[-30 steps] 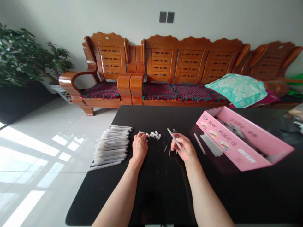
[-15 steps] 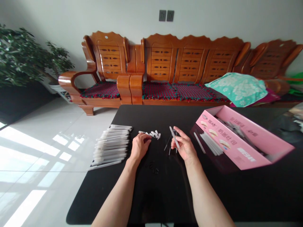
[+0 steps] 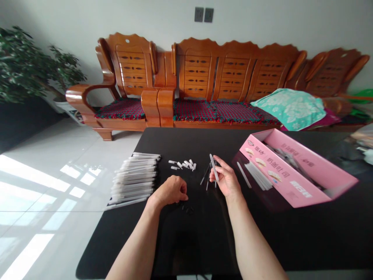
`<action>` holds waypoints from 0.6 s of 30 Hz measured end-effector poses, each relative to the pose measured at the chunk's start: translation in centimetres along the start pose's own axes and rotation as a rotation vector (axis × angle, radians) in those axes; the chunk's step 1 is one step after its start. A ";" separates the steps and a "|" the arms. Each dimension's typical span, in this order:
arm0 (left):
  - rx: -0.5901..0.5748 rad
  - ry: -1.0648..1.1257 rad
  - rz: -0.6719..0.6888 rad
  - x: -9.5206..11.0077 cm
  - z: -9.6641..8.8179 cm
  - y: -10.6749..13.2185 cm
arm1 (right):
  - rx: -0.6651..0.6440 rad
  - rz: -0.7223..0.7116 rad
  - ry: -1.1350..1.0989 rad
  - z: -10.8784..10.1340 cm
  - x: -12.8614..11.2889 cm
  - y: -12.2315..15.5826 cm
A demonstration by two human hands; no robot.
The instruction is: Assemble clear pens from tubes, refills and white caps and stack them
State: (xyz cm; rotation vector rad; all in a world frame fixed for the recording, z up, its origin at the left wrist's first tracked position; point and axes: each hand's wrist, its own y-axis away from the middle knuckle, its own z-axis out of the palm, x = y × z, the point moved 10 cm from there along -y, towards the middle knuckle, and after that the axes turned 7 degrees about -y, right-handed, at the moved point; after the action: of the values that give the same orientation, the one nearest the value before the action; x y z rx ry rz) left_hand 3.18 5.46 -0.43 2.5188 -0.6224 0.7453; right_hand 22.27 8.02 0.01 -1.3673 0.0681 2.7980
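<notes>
My right hand pinches a clear pen barrel and holds it upright over the black table. Just beyond it lie a few thin dark pen refills. My left hand rests curled on the table, its fingertips at a few small black parts; whether it holds one is hidden. Several small white pen caps lie ahead of it. A neat stack of finished white pens sits at the left edge.
An open pink cardboard box lies on the right, with a row of clear barrels beside it. Beyond the table stand wooden sofas with red cushions, a teal cloth and a potted plant.
My left hand has drawn back from the white caps toward me, down to the small black parts. My right hand has tilted the barrel more upright. The view shifted slightly.
</notes>
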 end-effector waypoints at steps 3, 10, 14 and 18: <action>0.032 0.031 0.011 0.4 -0.4 0.0 | 0.014 -0.002 -0.036 -0.2 0.1 -0.1; 0.124 0.100 0.093 1.1 -0.8 -0.6 | 0.063 0.016 -0.171 -1.5 0.7 -0.5; 0.125 0.057 0.142 1.5 -0.9 -0.4 | 0.081 0.011 -0.202 -2.2 0.8 -0.8; 0.140 0.034 0.199 1.8 -1.1 -0.1 | 0.093 0.006 -0.201 -2.3 0.7 -0.9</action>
State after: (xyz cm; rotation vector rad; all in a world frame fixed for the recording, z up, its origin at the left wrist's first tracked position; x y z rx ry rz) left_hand 4.20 5.63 1.47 2.5894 -0.8457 0.9300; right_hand 23.69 8.77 -2.00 -1.0636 0.1943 2.8790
